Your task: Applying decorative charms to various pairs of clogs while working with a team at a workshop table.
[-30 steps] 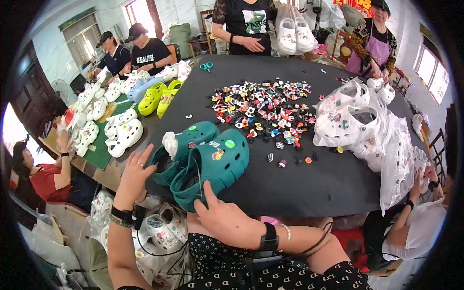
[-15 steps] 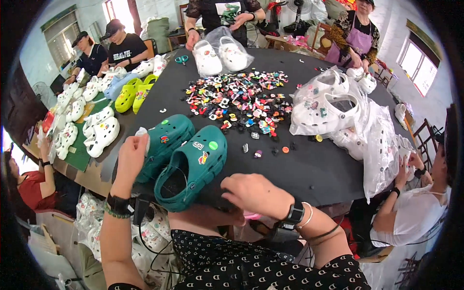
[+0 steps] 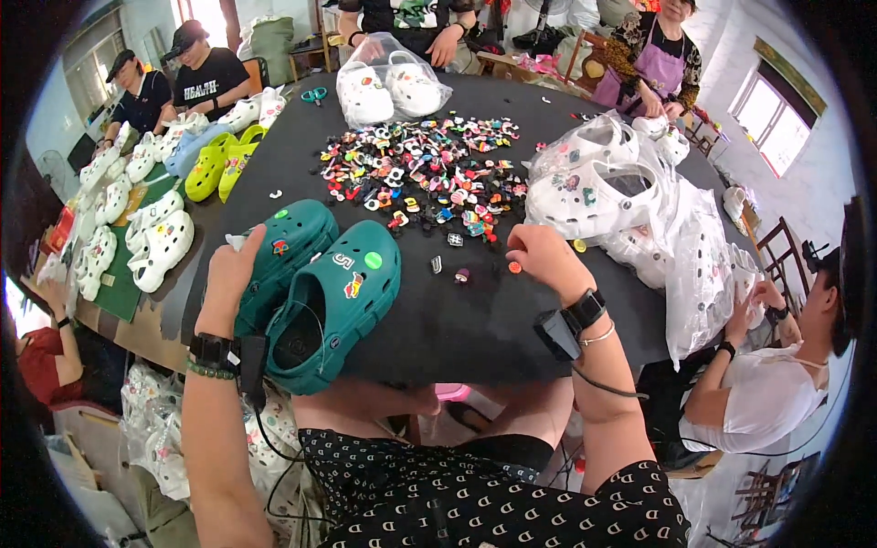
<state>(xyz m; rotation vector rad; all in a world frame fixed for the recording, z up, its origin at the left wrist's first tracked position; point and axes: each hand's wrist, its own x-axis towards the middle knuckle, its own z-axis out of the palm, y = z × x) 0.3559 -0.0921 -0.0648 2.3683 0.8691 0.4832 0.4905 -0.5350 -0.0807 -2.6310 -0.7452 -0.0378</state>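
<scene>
Both green clogs [image 3: 361, 294] already wear charms [image 3: 353, 285]; a loose pile [image 3: 411, 169] lies unused. Left hand [image 3: 228, 272] pinches white wad [image 3: 237, 242]; right hand [image 3: 545, 260]'s grip, I can't tell.

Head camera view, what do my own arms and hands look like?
Left hand: bare, with a black wrist strap, black box and green beaded bracelet. Right hand: bare, with another black strap and box, a pale bangle and a dark cable by the forearm. The short right sleeve is black with pale print.
</scene>
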